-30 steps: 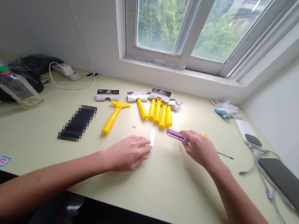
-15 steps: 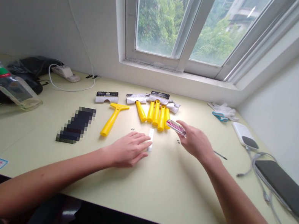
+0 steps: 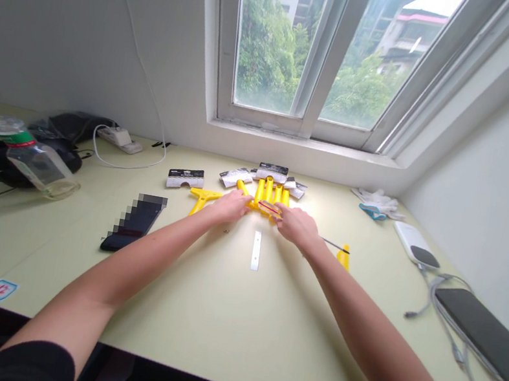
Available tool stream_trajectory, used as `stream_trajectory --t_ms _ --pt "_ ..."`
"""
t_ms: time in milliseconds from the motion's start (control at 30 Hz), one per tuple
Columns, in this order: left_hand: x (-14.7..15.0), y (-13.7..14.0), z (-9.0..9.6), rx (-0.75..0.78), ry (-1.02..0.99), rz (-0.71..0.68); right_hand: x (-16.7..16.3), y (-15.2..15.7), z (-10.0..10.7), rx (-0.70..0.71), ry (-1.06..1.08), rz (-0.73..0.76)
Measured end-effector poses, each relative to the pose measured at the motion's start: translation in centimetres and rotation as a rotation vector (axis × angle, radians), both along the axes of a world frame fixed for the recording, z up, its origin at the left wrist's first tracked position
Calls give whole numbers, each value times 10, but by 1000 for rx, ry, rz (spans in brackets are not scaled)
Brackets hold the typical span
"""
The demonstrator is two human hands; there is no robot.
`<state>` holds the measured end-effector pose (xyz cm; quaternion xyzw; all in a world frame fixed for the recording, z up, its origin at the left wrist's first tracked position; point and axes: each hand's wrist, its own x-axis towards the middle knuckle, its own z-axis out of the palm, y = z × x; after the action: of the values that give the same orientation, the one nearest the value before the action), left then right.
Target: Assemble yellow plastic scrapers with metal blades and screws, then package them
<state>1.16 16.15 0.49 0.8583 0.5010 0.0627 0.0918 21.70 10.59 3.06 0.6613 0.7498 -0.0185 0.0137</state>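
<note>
My right hand (image 3: 298, 226) pinches a small clear packet (image 3: 271, 209) with a pink stripe over the lower ends of a row of yellow scraper handles (image 3: 268, 190). Facing it from the left, my left hand (image 3: 231, 206) has its fingers bent at the lower end of the leftmost, tilted yellow handle (image 3: 242, 185); what they hold is hidden. Between my forearms lies a pale flat strip (image 3: 256, 251) with small holes. A yellow scraper (image 3: 204, 195) is partly covered by my left forearm. Tiny metal parts (image 3: 226, 231) lie below my left hand.
Black-and-white cards (image 3: 185, 178) rest behind the handles. A phone (image 3: 135, 225) and a tilted plastic bottle (image 3: 44, 166) lie left. Beyond my right forearm are a thin dark rod (image 3: 336, 245), a yellow piece (image 3: 344, 257), white gloves (image 3: 380, 203), a power bank (image 3: 416, 244) and cables.
My left hand has left the pale strip and moved forward to the handles. My right hand has carried the packet leftward, in front of the row. The view has tilted up slightly.
</note>
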Motion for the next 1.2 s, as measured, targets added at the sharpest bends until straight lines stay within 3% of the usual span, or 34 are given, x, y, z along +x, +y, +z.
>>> stream_trajectory --t_ms 167,300,467,600,733,933,1067,1133,1200 --pt "8 25 0 -75 -53 98 2 22 3 -7 11 -49" --pt "11 44 4 -147 -124 173 8 14 8 45 16 -71" --pt "19 60 4 -165 -215 355 12 -39 13 83 7 -7" --pt "24 63 3 -169 -276 476 14 -97 7 -52 13 95" --pt "20 56 3 -109 -382 516 27 -142 -6 -136 88 77" --pt "3 21 11 96 -594 453 68 -158 -29 -73 156 47" --pt "-13 -35 9 196 -718 360 89 -155 -36 68 116 67" --pt "-21 -66 1 229 -767 307 92 -154 -33 143 119 105" --pt "-26 -93 -9 281 -874 165 89 -148 -22 212 200 144"
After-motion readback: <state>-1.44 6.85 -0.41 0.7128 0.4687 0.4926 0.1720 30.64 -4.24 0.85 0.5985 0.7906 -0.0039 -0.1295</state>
